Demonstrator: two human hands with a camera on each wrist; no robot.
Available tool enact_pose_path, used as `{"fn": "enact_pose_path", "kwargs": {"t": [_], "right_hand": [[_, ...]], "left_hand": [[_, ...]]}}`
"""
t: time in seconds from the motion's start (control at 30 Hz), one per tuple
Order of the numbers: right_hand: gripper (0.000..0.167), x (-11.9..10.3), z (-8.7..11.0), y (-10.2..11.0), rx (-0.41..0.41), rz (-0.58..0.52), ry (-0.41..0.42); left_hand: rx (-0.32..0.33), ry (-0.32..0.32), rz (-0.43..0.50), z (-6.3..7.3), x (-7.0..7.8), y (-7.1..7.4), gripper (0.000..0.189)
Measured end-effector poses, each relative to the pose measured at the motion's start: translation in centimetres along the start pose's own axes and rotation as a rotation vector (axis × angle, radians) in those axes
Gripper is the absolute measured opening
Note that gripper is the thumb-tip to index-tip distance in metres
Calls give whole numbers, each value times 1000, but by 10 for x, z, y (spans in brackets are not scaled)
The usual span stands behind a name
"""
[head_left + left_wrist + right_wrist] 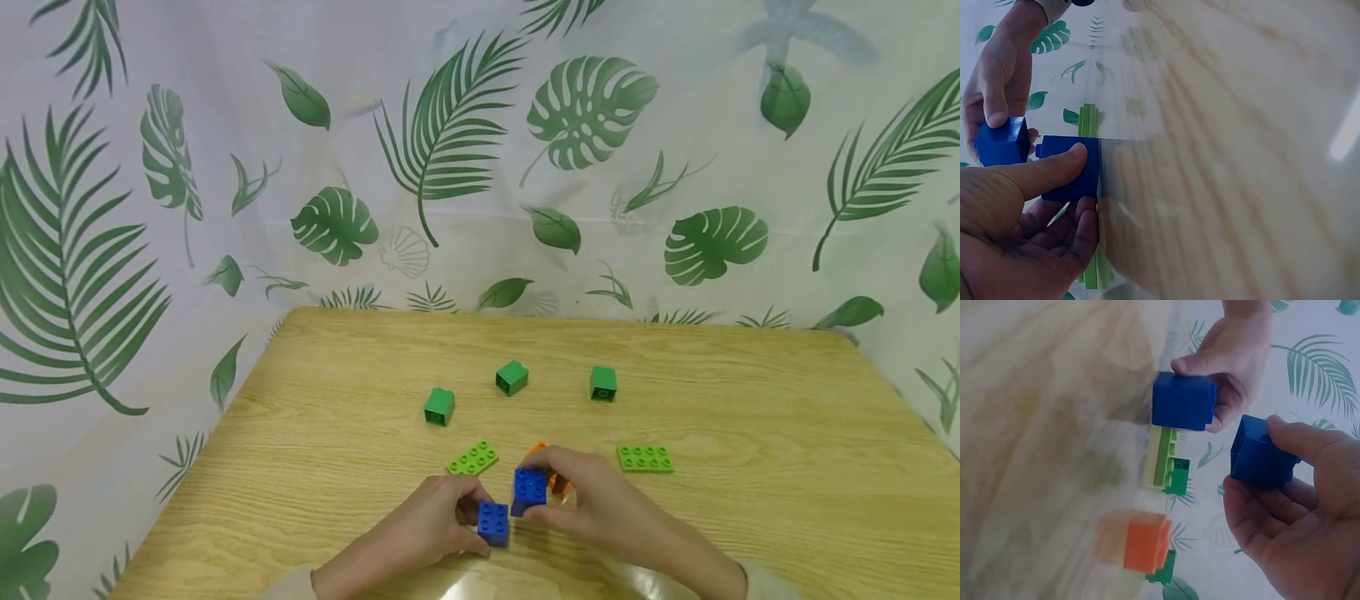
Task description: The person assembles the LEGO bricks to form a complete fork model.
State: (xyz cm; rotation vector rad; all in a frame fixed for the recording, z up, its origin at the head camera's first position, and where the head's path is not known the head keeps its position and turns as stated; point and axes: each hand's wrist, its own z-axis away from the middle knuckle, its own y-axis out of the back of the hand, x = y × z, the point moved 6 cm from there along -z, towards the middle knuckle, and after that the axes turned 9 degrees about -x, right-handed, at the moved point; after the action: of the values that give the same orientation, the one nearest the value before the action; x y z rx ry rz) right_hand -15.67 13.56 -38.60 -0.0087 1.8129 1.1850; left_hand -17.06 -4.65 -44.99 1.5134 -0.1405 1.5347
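Observation:
My left hand (433,518) pinches a blue Duplo brick (492,525) between thumb and fingers. That brick sits upright on the table, studs up, as the left wrist view shows. My right hand (596,504) grips a second blue brick (529,493), raised off the tabletop and slightly tilted. In the right wrist view this raised brick (1263,453) is apart from the left one (1182,401), its open underside partly showing. Behind the right fingers lies an orange brick (1146,542), mostly covered in the head view.
Two light green flat plates (474,458) (645,458) lie left and right beyond my hands. Farther back, three green bricks (438,407) (512,377) (603,383) lie on their sides. A leaf-patterned curtain (480,167) hangs behind the wooden table (300,467).

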Motion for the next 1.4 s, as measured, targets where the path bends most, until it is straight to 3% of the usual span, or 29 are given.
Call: {"fn": "enact_pose_path", "kwargs": {"t": [0.5,1.03,1.4], "right_hand": [[36,3,-10,-24,-52,-34,5],[35,1,-13,-29,-10,-32,29],[35,0,-16,-33,-42,-39,16]], "left_hand": [[12,-28,0,0,0,1,37],[9,-25,15,1,1,1,35],[29,-53,8,2,3,1,32]]}}
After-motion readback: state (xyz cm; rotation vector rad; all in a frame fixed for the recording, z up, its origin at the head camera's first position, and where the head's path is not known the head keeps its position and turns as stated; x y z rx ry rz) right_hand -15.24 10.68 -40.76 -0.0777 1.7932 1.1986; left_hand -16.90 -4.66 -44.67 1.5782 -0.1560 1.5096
